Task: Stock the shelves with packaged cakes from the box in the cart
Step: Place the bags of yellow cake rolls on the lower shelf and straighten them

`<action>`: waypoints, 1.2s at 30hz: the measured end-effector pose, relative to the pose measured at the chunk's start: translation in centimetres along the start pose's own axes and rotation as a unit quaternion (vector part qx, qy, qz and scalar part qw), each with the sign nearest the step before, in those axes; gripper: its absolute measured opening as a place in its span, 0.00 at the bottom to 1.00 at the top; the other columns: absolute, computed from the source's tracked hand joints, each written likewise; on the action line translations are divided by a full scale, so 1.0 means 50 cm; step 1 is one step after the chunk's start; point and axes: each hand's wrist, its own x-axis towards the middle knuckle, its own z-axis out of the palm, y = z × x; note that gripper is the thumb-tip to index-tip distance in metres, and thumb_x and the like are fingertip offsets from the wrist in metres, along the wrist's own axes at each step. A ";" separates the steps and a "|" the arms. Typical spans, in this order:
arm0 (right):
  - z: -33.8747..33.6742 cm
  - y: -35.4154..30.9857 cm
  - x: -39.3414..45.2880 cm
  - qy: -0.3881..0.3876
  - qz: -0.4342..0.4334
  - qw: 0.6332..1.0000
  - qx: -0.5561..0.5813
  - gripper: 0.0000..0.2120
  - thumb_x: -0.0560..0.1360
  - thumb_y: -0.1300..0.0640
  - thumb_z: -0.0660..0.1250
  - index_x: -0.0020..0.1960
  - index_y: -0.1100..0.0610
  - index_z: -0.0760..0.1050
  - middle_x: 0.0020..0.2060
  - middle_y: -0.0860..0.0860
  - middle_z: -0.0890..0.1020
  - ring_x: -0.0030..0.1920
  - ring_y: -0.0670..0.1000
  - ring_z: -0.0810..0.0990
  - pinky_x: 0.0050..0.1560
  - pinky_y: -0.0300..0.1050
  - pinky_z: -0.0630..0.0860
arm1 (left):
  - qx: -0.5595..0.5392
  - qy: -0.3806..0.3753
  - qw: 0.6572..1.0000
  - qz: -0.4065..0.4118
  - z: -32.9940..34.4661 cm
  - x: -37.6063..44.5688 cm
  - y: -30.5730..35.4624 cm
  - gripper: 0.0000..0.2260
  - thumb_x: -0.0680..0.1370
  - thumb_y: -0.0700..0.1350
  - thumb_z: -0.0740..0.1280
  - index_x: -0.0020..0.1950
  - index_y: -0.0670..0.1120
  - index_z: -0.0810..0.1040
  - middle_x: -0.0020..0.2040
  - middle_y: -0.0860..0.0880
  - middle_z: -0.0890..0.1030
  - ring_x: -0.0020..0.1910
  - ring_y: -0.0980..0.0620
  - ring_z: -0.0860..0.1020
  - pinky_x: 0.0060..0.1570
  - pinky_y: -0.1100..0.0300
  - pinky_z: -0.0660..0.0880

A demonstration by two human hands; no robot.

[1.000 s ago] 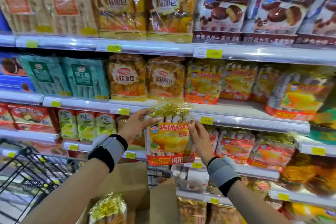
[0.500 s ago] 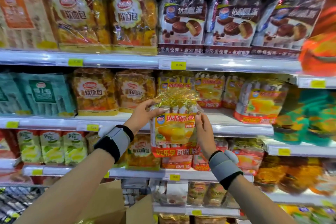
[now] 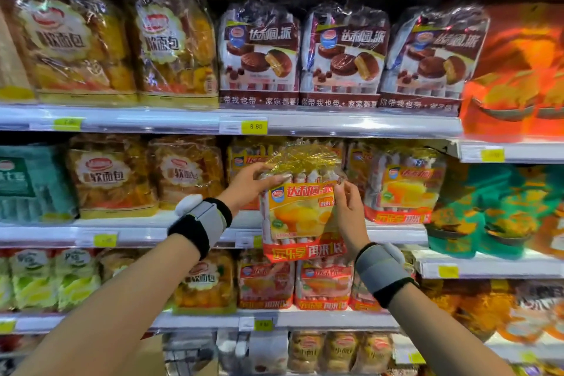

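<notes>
- The cake pack [image 3: 300,207], orange and yellow with a red band along its bottom, is held upright in the air in front of the middle shelf [image 3: 195,233], its gold cellophane top just under the shelf above.
- The left hand [image 3: 248,185] grips the pack's upper left corner, thumb on the front, fingers curled behind.
- The right hand [image 3: 349,217] clasps the pack's right edge, fingertips pinching near the label's upper right corner.
- Both wrists wear grey and black bands.
- At 3 o'clock from the pack, a matching pack [image 3: 403,189] stands on the middle shelf; more show behind it at 11 o'clock.
- At 9 o'clock stand bread bags [image 3: 183,172].
- At 12 o'clock, on the upper shelf, are chocolate pie packs [image 3: 343,55] above a yellow price tag [image 3: 254,126].
- At 6 o'clock, on the lower shelf, more packs of the same kind stand in a row.
</notes>
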 end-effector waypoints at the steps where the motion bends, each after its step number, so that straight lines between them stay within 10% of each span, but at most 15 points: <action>1: -0.007 0.001 0.008 0.002 -0.001 1.000 -0.002 0.20 0.81 0.44 0.57 0.67 0.53 0.67 0.60 0.51 0.76 0.60 0.52 0.74 0.60 0.49 0.72 | 0.000 -0.003 1.000 -0.002 0.010 0.004 0.006 0.21 0.74 0.53 0.71 0.63 0.46 0.74 0.64 0.48 0.75 0.60 0.53 0.74 0.48 0.64 0.72; 15: -0.069 0.018 0.133 0.025 0.045 0.998 0.025 0.20 0.78 0.39 0.58 0.64 0.51 0.69 0.60 0.53 0.77 0.60 0.55 0.76 0.62 0.58 0.74 | -0.094 0.023 0.995 -0.013 0.116 0.114 0.055 0.24 0.72 0.50 0.74 0.63 0.45 0.70 0.64 0.45 0.77 0.56 0.48 0.79 0.58 0.50 0.77; 23: -0.084 0.008 0.194 0.051 0.068 0.996 0.030 0.24 0.80 0.42 0.58 0.67 0.57 0.67 0.60 0.57 0.78 0.60 0.58 0.77 0.63 0.60 0.73 | 0.072 0.029 0.997 -0.013 0.114 0.161 0.069 0.39 0.65 0.53 0.79 0.68 0.40 0.66 0.63 0.50 0.72 0.62 0.50 0.72 0.62 0.53 0.73; 30: -0.081 0.011 0.217 0.026 0.068 0.997 0.005 0.25 0.81 0.45 0.56 0.73 0.57 0.63 0.68 0.57 0.72 0.67 0.59 0.71 0.68 0.58 0.69 | 0.097 0.108 0.986 -0.079 0.133 0.185 0.062 0.15 0.73 0.40 0.73 0.37 0.39 0.66 0.35 0.42 0.67 0.47 0.45 0.75 0.54 0.48 0.75; 32: -0.079 0.015 0.215 0.017 0.055 0.998 -0.010 0.29 0.79 0.40 0.55 0.73 0.57 0.63 0.69 0.56 0.70 0.68 0.58 0.70 0.69 0.57 0.68 | 0.081 0.113 0.987 -0.075 0.138 0.189 0.052 0.14 0.72 0.38 0.73 0.45 0.30 0.71 0.39 0.35 0.71 0.52 0.42 0.77 0.59 0.46 0.75; 36: -0.082 0.026 0.199 -0.057 0.075 0.995 0.032 0.41 0.74 0.35 0.63 0.77 0.55 0.54 0.72 0.51 0.66 0.71 0.55 0.67 0.69 0.58 0.68 | 0.115 0.085 0.990 -0.017 0.145 0.182 0.045 0.35 0.70 0.44 0.76 0.73 0.44 0.64 0.58 0.40 0.76 0.55 0.44 0.76 0.52 0.54 0.74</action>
